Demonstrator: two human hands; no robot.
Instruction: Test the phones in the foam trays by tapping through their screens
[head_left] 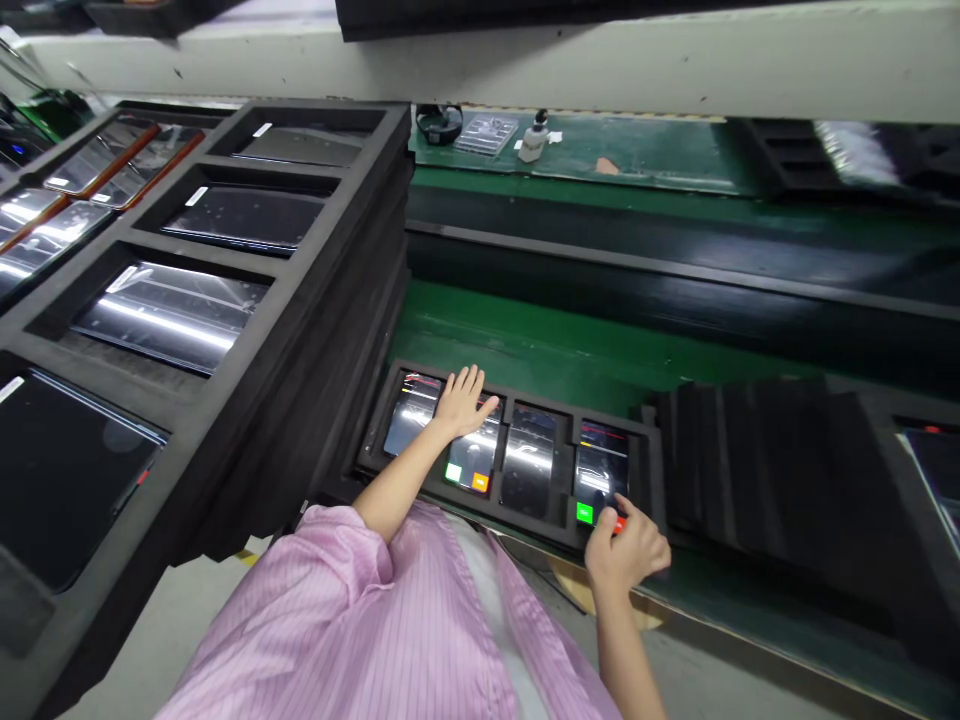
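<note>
A low black foam tray (517, 520) lies on the green belt with several phones in its slots. My left hand (463, 400) rests open, fingers spread flat, over the second phone (472, 462), beside the leftmost phone (412, 412). My right hand (626, 548) is at the tray's near right corner, fingers curled, one fingertip touching the bottom of the rightmost phone (601, 470), near its green and red screen buttons. A third phone (530, 460) with a dark screen lies untouched between the two hands.
A tall stack of black foam trays (247, 330) holding phones stands at the left. Another pile of black foam trays (795, 470) lies at the right. The dark conveyor rail (675, 270) runs behind. A small bottle (532, 140) and a tape roll (439, 122) sit at the back.
</note>
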